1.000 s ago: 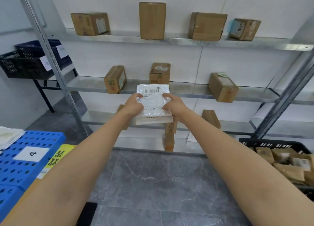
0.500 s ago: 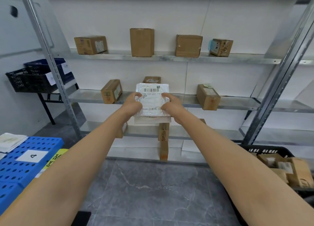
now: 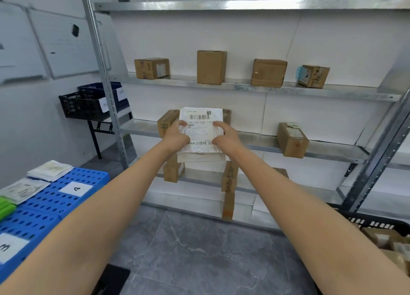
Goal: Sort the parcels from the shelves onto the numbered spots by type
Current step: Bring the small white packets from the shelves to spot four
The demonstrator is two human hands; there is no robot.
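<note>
1. The parcel [image 3: 200,128], a flat white packet in clear film, is held in the air in front of the middle shelf [image 3: 261,142]. Its barcode label faces us.
2. The left hand [image 3: 176,137] grips the parcel's left edge and the right hand [image 3: 224,137] its right edge. We see both thumbs pressed on the label face; the other fingers curl round behind.
3. The rack [image 3: 102,73] is of galvanised metal and stands against a white wall [image 3: 332,39].
4. On the upper shelf [image 3: 244,88] we find a row, each item apart from the next: a low box [image 3: 152,68], a tall box [image 3: 211,67], a square box [image 3: 269,73] and a small box [image 3: 313,76].
5. On the middle shelf a right box [image 3: 292,140] sits well apart from the parcel. A half-hidden box [image 3: 166,122] shows behind the left hand.
6. On the lower shelf [image 3: 199,179] we note a lower box [image 3: 173,173] and a narrow box [image 3: 229,181] standing on end.
7. The floor [image 3: 199,250] is grey veined tile.
8. At left lies a blue perforated surface [image 3: 44,206] bearing label 4 [image 3: 76,188] and label 3 [image 3: 8,248]. Flat white packets [image 3: 50,170] lie at its far edge, near label 4.
9. Beyond it a black crate [image 3: 82,105] rests on a stand with a blue crate [image 3: 99,88] just behind. Pale boards [image 3: 66,50] hang on the left wall.
10. At lower right we see a black basket [image 3: 377,223] holding brown parcels.
</note>
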